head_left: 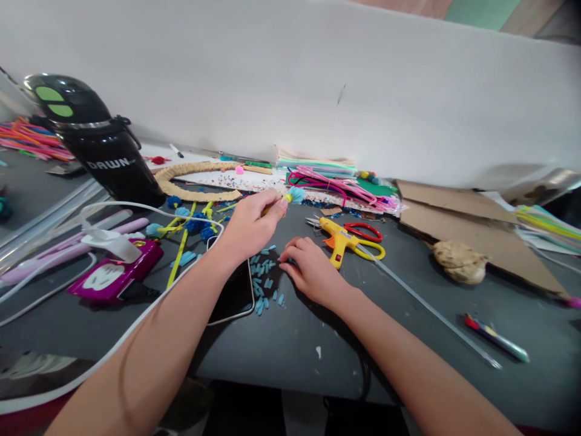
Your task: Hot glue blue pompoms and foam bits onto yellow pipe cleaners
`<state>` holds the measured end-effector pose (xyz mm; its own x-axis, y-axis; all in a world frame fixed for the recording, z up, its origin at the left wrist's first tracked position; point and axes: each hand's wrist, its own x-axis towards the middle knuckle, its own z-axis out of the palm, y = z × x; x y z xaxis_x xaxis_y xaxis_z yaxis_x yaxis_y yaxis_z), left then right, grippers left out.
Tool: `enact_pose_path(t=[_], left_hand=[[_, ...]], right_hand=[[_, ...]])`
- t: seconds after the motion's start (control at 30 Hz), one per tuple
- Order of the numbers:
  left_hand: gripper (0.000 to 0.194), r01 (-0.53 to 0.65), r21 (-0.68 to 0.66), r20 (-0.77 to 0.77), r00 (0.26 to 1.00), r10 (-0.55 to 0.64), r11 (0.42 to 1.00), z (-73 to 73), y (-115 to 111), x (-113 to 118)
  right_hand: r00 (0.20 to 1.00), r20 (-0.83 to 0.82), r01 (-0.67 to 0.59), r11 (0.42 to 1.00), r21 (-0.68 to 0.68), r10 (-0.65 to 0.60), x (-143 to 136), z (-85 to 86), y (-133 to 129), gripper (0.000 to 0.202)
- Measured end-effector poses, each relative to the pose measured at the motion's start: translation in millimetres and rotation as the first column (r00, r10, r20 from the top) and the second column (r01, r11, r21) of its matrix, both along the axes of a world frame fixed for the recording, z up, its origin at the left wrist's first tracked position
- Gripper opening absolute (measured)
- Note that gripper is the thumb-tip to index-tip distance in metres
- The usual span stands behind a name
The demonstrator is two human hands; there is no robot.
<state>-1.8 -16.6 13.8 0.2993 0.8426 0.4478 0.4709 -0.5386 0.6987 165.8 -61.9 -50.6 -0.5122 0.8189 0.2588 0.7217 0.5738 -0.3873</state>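
Observation:
My left hand (254, 224) is closed in a pinch around the yellow stem of a pipe-cleaner flower (297, 195) with a light blue head, held above the table. Lower and to the right, my right hand (313, 269) has its fingers pinched together, and a bit of blue shows between the fingertips. Just left of it lie several short light blue pipe-cleaner pieces (262, 284), beside a phone (236, 297) partly covered by my left forearm. A yellow glue gun (338, 239) rests beyond my right hand, with red and yellow-handled tools around it.
A black bottle (97, 139) stands at the back left. Near it are a magenta power adapter (118, 272), a white cable (149, 209) and finished blue flowers (195, 223). Pink pipe cleaners (336, 184) lie at the back; cardboard (481, 236) and a glue stick (436, 309) are right.

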Motion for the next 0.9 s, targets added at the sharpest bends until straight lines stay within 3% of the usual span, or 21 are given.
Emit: enact_pose_path(t=[0.2, 0.3, 0.37, 0.47, 0.63, 0.9], left_hand=[[0.027, 0.000, -0.008, -0.001, 1.000, 0.000, 1.000, -0.5, 1.7, -0.5], [0.028, -0.010, -0.017, 0.002, 1.000, 0.010, 1.000, -0.3, 1.2, 0.1], [0.028, -0.006, -0.046, 0.019, 1.000, 0.007, 0.999, -0.8, 0.3, 1.4], [0.030, 0.022, -0.132, 0.079, 0.997, -0.012, 0.991, -3.5, -1.5, 5.5], [0.033, 0.060, -0.197, 0.208, 0.978, -0.018, 0.978, -11.4, -6.7, 17.5], [0.034, 0.111, -0.235, 0.262, 0.964, -0.047, 0.966, -17.7, -19.7, 32.8]], right_hand=[[1.000, 0.000, 0.015, 1.000, 0.014, -0.015, 2.7, 3.8, -0.1, 0.011], [0.990, -0.137, 0.042, 0.999, 0.022, -0.038, 12.3, 13.0, -2.0, 0.012], [0.951, -0.295, 0.083, 0.995, -0.052, -0.094, 21.7, 19.7, -3.7, 0.011], [0.826, -0.526, 0.111, 0.974, -0.199, -0.202, 35.2, 26.8, -5.4, 0.008], [0.644, -0.720, 0.025, 0.948, -0.317, -0.258, 44.3, 30.7, -6.2, 0.019], [0.618, -0.735, 0.127, 0.958, -0.258, -0.280, 41.8, 33.2, -8.2, 0.014]])
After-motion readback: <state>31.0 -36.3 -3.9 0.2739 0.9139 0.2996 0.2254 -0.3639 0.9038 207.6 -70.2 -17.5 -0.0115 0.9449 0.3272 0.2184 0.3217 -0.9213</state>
